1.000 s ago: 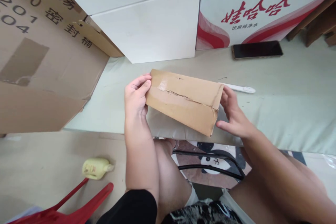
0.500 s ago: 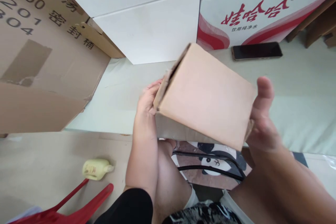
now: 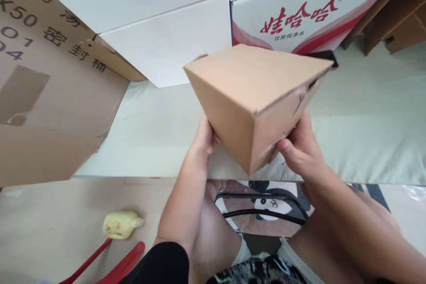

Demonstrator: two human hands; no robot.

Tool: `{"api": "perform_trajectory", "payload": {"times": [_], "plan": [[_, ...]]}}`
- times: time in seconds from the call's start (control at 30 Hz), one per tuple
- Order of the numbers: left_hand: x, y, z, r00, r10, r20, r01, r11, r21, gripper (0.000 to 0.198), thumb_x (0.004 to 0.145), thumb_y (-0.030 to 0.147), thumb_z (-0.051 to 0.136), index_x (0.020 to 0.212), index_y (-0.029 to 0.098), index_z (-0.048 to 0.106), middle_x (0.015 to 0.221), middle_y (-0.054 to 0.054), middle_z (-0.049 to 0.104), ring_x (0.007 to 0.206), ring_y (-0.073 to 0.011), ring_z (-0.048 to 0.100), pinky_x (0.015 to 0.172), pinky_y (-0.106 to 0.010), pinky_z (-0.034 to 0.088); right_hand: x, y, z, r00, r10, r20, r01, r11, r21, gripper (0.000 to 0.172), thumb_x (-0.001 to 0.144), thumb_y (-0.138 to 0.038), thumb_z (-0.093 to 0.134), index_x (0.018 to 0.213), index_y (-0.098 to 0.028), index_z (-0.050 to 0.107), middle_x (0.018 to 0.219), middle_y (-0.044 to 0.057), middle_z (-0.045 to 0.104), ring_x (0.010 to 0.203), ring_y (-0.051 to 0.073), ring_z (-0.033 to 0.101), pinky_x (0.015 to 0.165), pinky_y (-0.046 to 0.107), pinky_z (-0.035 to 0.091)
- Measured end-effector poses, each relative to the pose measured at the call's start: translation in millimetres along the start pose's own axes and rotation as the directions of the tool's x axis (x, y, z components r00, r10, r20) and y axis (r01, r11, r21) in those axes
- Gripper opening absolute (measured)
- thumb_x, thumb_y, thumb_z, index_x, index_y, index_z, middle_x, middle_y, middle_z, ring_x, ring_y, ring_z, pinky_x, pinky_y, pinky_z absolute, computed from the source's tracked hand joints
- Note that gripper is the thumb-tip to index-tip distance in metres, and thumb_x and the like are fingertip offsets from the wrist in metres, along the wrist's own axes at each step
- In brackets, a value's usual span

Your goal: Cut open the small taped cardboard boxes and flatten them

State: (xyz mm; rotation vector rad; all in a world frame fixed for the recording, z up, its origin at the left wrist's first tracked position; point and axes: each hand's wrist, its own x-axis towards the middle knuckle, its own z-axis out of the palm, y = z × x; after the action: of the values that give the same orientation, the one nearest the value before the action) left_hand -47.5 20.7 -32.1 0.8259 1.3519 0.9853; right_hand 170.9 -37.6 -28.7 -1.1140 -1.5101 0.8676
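Observation:
A plain brown cardboard box (image 3: 259, 77) is held up and tilted above the pale green cloth-covered surface (image 3: 153, 133), one corner pointing down toward me. My left hand (image 3: 205, 137) grips its left side from below; most of those fingers are hidden behind the box. On the right, my right hand (image 3: 301, 146) clasps the box's end, thumb on the near face and the other fingers under it. That end has a slightly torn, creased flap. Behind the box's right corner, a dark phone (image 3: 328, 57) is mostly covered.
White cartons (image 3: 166, 44) stand stacked along the back, one with red lettering. A large printed cardboard box (image 3: 49, 97) stands at the left, with brown cardboard pieces (image 3: 389, 13) at back right. On the floor lies a yellow bottle (image 3: 120, 225) near red legs (image 3: 123, 262).
The box has been turned and tipped so another face and its flap end show. My right hand has moved inward, from the box's right edge to underneath that end.

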Motion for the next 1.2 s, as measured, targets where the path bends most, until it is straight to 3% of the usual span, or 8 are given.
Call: {"api": "perform_trajectory", "payload": {"times": [0.13, 0.27, 0.47, 0.63, 0.8, 0.93, 1.07, 1.2], "plan": [[-4, 8, 9.0, 0.989, -0.120, 0.089, 0.126, 0.990, -0.065, 0.044, 0.096, 0.053, 0.045, 0.108, 0.020, 0.072, 0.107, -0.004, 0.081, 0.110, -0.0269, 0.073, 0.093, -0.040, 0.060, 4, -9, -5, 0.998, 0.029, -0.057, -0.029, 0.999, 0.013, 0.075, 0.093, -0.074, 0.047, 0.155, -0.035, 0.033, 0.158, 0.009, 0.051, 0.146, 0.032, 0.049, 0.121, 0.052, 0.045], [-2, 2, 9.1, 0.991, -0.089, 0.103, 0.084, 0.995, 0.055, 0.037, 0.096, 0.048, 0.050, 0.112, 0.022, 0.072, 0.114, -0.003, 0.080, 0.112, -0.0252, 0.071, 0.095, -0.037, 0.057, 5, -20, -5, 0.998, 0.016, -0.053, -0.009, 0.990, 0.139, 0.062, 0.098, -0.055, 0.049, 0.157, -0.042, 0.033, 0.168, -0.004, 0.038, 0.157, 0.026, 0.034, 0.130, 0.050, 0.032], [-4, -7, 7.8, 0.966, -0.227, 0.127, 0.149, 0.883, 0.445, 0.043, 0.098, 0.055, 0.047, 0.089, 0.021, 0.071, 0.067, -0.003, 0.070, 0.060, -0.0194, 0.065, 0.057, -0.029, 0.048, 10, -36, -10, 0.986, 0.150, -0.079, -0.128, 0.962, 0.240, 0.068, 0.086, -0.036, 0.053, 0.153, -0.040, 0.043, 0.166, -0.013, 0.041, 0.160, 0.024, 0.029, 0.132, 0.046, 0.029], [-5, 0, 2.6, 0.954, -0.268, 0.132, 0.112, 0.730, 0.674, 0.057, 0.102, 0.052, 0.036, 0.073, 0.019, 0.070, 0.059, -0.006, 0.070, 0.051, -0.0189, 0.064, 0.055, -0.030, 0.050, 14, -30, -15, 0.948, 0.318, -0.014, -0.293, 0.889, 0.351, 0.071, 0.081, -0.030, 0.054, 0.150, -0.042, 0.045, 0.163, -0.012, 0.045, 0.154, 0.026, 0.040, 0.127, 0.050, 0.039], [11, 1, -20.2, 0.991, -0.128, 0.031, 0.065, 0.680, 0.730, 0.043, 0.089, 0.041, 0.060, 0.053, 0.018, 0.063, 0.056, -0.007, 0.068, 0.057, -0.0205, 0.066, 0.064, -0.031, 0.052, 13, -13, -10, 0.898, 0.440, 0.012, -0.422, 0.851, 0.312, 0.055, 0.088, -0.047, 0.063, 0.141, -0.043, 0.048, 0.153, -0.002, 0.057, 0.140, 0.029, 0.056, 0.116, 0.051, 0.051], [11, 13, -33.5, 0.985, 0.125, -0.122, -0.005, 0.719, 0.695, 0.036, 0.092, 0.041, 0.052, 0.064, 0.020, 0.062, 0.066, -0.004, 0.069, 0.071, -0.0199, 0.067, 0.075, -0.031, 0.052, 8, -2, -9, 0.931, 0.337, 0.139, -0.356, 0.923, 0.149, 0.058, 0.090, -0.058, 0.060, 0.144, -0.041, 0.052, 0.156, -0.001, 0.055, 0.144, 0.032, 0.052, 0.119, 0.052, 0.048], [-13, 32, -32.7, 0.821, 0.548, -0.162, -0.449, 0.794, 0.410, 0.022, 0.091, 0.046, 0.060, 0.097, 0.026, 0.067, 0.110, -0.005, 0.074, 0.112, -0.0217, 0.067, 0.093, -0.032, 0.053, 4, 8, -9, 0.956, 0.167, 0.243, -0.184, 0.982, 0.050, 0.069, 0.092, -0.063, 0.057, 0.156, -0.045, 0.040, 0.168, -0.006, 0.038, 0.155, 0.031, 0.037, 0.125, 0.055, 0.039], [-34, 42, -24.0, 0.703, 0.683, 0.196, -0.705, 0.634, 0.319, 0.031, 0.093, 0.055, 0.062, 0.108, 0.030, 0.072, 0.138, -0.006, 0.065, 0.140, -0.0287, 0.052, 0.119, -0.045, 0.041, -1, 12, -1, 0.951, 0.081, 0.300, -0.082, 0.997, -0.009, 0.067, 0.096, -0.063, 0.050, 0.159, -0.047, 0.035, 0.172, -0.008, 0.031, 0.160, 0.030, 0.027, 0.130, 0.059, 0.027]]}}
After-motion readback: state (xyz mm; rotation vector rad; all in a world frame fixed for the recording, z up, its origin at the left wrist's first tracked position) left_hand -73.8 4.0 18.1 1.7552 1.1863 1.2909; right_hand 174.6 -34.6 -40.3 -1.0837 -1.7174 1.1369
